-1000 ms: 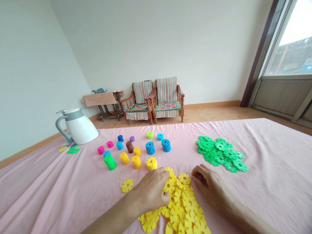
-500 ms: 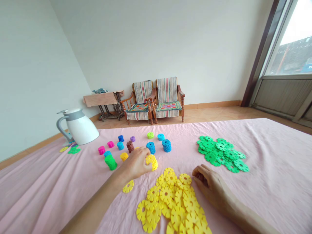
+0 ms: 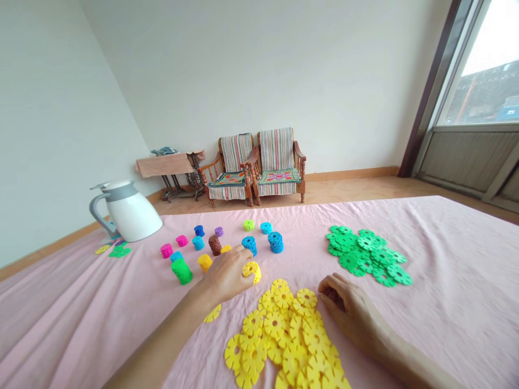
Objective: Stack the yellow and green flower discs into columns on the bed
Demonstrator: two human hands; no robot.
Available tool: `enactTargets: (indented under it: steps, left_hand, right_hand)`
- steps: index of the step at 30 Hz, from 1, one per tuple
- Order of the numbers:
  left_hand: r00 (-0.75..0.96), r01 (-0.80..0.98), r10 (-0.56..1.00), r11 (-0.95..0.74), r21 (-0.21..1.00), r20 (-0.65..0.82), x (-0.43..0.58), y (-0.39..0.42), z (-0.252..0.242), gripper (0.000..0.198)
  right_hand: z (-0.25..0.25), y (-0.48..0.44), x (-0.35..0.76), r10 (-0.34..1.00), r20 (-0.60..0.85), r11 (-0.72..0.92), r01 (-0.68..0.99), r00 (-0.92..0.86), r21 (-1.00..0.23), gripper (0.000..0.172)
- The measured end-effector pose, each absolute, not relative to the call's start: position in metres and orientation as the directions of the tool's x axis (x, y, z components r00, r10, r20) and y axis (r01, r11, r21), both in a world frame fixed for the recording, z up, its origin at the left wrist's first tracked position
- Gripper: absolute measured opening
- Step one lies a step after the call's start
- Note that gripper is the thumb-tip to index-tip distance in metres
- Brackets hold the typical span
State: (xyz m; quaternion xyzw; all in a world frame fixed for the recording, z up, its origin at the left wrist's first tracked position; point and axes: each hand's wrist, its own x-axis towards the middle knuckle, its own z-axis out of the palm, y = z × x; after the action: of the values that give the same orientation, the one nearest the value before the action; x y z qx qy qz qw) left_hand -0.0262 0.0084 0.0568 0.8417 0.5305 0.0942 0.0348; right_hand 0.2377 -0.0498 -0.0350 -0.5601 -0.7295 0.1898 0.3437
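My left hand (image 3: 230, 273) reaches over the cloth, its thumb and fingers closed around the sides of a short stack of yellow notched flower discs (image 3: 252, 270). The stack's lower part is partly hidden by the hand. In front of it spreads a loose pile of yellow notched discs (image 3: 279, 324). One single yellow disc (image 3: 212, 313) lies apart, partly covered by my left forearm. My right hand (image 3: 344, 300) rests on the cloth at the pile's right edge, fingers curled in, with only shaded skin showing between them.
Small disc stacks stand beyond my left hand, among them a green stack (image 3: 181, 271), a brown stack (image 3: 214, 245) and a blue stack (image 3: 275, 242). Loose green discs (image 3: 367, 254) lie to the right. A white jug (image 3: 135, 213) stands at left on the pink cloth (image 3: 454, 281).
My left hand stays at the yellow stack, its forearm shifted slightly right over the single disc. My right hand has not visibly moved. The whole view has shifted slightly.
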Motion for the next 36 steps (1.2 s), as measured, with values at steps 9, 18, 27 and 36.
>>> enactTargets:
  steps: [9,18,27,36]
  left_hand:
    - [0.676,0.703,0.737,-0.645,0.299,0.0,0.007,-0.021,0.044,0.034]
    - [0.697,0.678,0.717,-0.642,0.357,-0.035,0.015,-0.009,0.034,0.028]
    - [0.601,0.743,0.797,-0.584,0.326,0.059,0.004,-0.006,0.047,0.028]
    - [0.482,0.82,0.869,-0.492,0.291,0.11,-0.038,0.016,0.071,0.032]
  right_hand:
    - [-0.032,-0.052,0.237,0.952,0.272,0.292,0.674,-0.139,-0.679,0.013]
    - [-0.032,-0.052,0.238,0.952,0.273,0.294,0.667,-0.139,-0.685,0.013]
    - [-0.031,-0.053,0.237,0.953,0.272,0.288,0.674,-0.132,-0.681,0.012]
    - [-0.034,-0.05,0.238,0.952,0.273,0.292,0.676,-0.139,-0.676,0.011]
